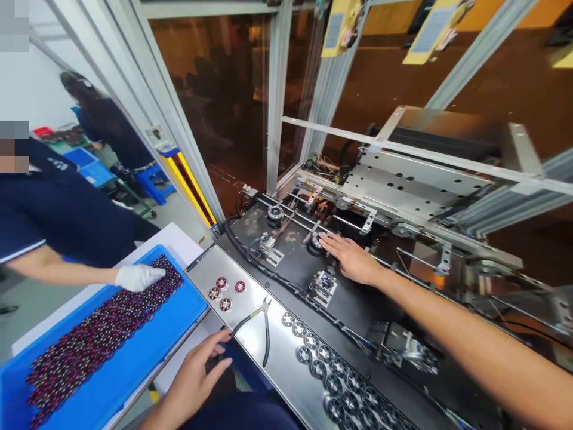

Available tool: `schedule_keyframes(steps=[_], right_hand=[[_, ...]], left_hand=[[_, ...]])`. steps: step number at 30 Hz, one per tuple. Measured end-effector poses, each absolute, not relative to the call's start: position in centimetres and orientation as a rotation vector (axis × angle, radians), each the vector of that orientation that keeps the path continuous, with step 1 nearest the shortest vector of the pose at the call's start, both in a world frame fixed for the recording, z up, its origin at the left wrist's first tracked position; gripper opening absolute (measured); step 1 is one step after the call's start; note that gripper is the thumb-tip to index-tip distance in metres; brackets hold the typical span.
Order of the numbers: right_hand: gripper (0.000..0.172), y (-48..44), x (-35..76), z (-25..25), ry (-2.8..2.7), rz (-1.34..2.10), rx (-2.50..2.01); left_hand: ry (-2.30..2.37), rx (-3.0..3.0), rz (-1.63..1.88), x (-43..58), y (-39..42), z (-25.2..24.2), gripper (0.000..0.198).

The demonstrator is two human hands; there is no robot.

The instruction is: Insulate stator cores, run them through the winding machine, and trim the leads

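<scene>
My right hand (353, 258) reaches over the black machine bed, fingers stretched out. Its fingertips touch a round ring-shaped part (316, 241) seated in a fixture and partly cover it. My left hand (194, 373) is low in front of the metal tray (250, 334), with thumb and fingers apart and nothing between them. Close by on the tray lie wire cutters (265, 310) with their handles spread. Beyond them sit several small round parts with red and dark centres (225, 304). Rows of black-and-silver round parts (319, 369) cover the tray's near right portion.
Another round part sits in a farther fixture (275, 214). At left, a co-worker's white-gloved hand (139, 278) touches many round parts in a blue tray (190, 304). Aluminium posts (273, 107), a yellow light-curtain bar (190, 185) and a crossbar (403, 150) frame the machine.
</scene>
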State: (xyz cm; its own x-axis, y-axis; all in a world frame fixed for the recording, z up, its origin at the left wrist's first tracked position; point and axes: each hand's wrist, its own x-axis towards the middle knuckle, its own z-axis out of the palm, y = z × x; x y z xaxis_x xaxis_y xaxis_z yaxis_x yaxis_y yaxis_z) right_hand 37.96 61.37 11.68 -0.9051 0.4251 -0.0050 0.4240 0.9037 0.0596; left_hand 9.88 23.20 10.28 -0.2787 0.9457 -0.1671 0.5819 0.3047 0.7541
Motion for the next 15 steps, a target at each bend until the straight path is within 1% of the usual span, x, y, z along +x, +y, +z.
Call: schedule_keyframes(steps=[5,7,9,13,15], right_hand=[[0.080,61.1,37.6,11.8,3.073,0.135,0.664],[0.078,60.9,36.8,13.1,3.100,0.177,0.693],[0.077,60.0,36.1,15.5,3.151,0.241,0.775],[0.082,53.6,37.2,21.2,3.321,0.432,1.062],[0.081,48.0,39.6,22.1,3.478,0.522,1.303]], left_hand=[[1.969,1.330,0.763,9.2,22.4,9.1,0.038],[1.928,1.394,0.760,9.4,23.1,9.3,0.037],[1.880,1.490,0.758,9.8,24.2,9.7,0.034],[1.770,1.792,0.747,10.6,26.6,10.6,0.031],[1.706,1.934,0.753,10.8,27.6,10.7,0.030]])
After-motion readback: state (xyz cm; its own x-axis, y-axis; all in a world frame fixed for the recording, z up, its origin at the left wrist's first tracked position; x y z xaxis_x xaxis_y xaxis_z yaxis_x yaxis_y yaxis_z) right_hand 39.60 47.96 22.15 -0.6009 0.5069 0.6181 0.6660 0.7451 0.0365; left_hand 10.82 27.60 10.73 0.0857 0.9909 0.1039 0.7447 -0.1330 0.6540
